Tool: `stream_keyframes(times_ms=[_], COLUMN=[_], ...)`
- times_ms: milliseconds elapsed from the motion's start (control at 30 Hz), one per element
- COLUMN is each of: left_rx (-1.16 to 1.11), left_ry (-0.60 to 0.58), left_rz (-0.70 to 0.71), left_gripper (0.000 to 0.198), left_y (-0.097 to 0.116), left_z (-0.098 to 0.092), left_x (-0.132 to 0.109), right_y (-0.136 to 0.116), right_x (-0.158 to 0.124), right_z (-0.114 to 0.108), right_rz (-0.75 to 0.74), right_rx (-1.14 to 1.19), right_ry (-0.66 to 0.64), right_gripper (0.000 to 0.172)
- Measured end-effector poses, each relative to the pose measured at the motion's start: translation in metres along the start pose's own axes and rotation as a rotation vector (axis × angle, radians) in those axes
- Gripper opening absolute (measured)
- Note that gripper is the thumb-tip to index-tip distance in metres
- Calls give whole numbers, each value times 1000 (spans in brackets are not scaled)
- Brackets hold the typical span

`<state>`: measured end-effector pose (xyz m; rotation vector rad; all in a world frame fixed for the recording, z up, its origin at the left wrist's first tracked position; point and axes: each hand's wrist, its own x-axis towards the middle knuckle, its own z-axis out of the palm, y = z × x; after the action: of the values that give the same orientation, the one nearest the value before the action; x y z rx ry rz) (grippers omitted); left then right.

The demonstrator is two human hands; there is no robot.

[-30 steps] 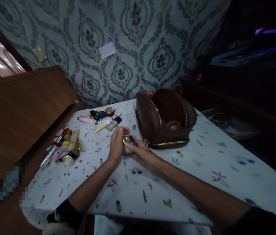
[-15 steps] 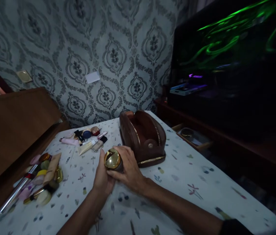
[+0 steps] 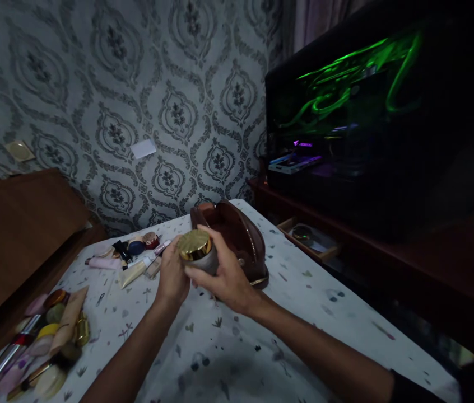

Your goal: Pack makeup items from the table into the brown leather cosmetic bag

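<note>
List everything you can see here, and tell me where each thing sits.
jar: one, grey with gold lid, held above the table
bag: one, brown, open, on the table behind the jar
far cosmetics: several, mixed colours, left of the bag
near cosmetics: a heap, mixed colours, table's left edge
table: one, white printed cloth
screen: one, dark with green glow, right
note: one, white, on the wall
left hand: on the jar's left side
right hand: wrapped around the jar

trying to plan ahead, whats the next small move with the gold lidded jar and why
Probably carry the jar into the open brown pouch right behind it: the left hand and right hand hold it lifted off the table, gold lid on.
</note>
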<state>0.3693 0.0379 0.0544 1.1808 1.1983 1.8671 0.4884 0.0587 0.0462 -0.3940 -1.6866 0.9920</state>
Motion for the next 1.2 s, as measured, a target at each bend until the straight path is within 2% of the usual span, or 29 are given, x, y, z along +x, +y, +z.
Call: stream_keyframes(times_ms=[67,167,267,333,367,467,700,867,967,1100,1200], left_rx=[241,723,1100,1289,1354,1406,1311,1264,1233,1152,1115], left_ry=[-128,-305,-587,-743,-782,-761,-493,-339,-340,-408,-459], left_rz=[151,496,807,914,948,1028,1080,1092,1076,1046,1016], left_gripper=[26,27,27,34,36,30,34,39,39,30,20], left_y=[2,7,11,10,9,2,-19,-27,-28,-26,-26], left_z=[8,13,12,11,11,13,23,28,29,24,16], left_x=[10,20,23,24,24,28,25,18,17,12,5], right_y=[-1,4,11,15,17,19,27,32,35,35,30], right_x=[13,29,37,39,40,46,65,68,70,73,75], right_z=[-12,-34,-56,-66,-69,-72,-78,-84,-85,-84,-81], right_rz=[39,135,247,299,308,262,142,112,123,187,273], right_rx=[95,236,424,471,459,339,44,-123,-256,-481,-660], right_ry=[138,319,362,368,377,393,315,192,154,84,-15], right_gripper=[63,45,45,49,49,48,51,54,59,69,64])
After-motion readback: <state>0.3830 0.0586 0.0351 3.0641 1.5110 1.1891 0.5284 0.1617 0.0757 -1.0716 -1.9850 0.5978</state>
